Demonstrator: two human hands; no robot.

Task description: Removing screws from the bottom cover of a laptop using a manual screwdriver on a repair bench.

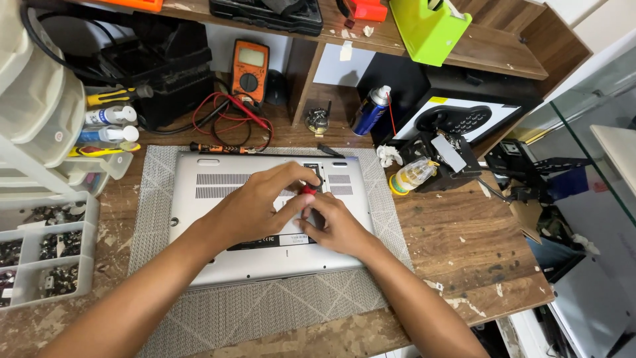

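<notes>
- The fingers (pixel 299 178) of the left hand (pixel 255 205) pinch the red handle of a small screwdriver (pixel 308 189), held upright on the underside of a silver laptop (pixel 218 192).
- The right hand (pixel 338 225) rests just beside it, fingers curled close at the tool's lower end; how tightly they grip I cannot tell.
- The laptop lies bottom-up on a grey mat (pixel 265 311), near the middle of the wooden table (pixel 464 245).
- At the left edge, a clear compartment tray (pixel 40 255) holds small dark screws and parts.
- Bare wood lies right of the mat; a small yellowish bottle (pixel 412 175) and a blue spray can (pixel 371 109) stand beyond.
</notes>
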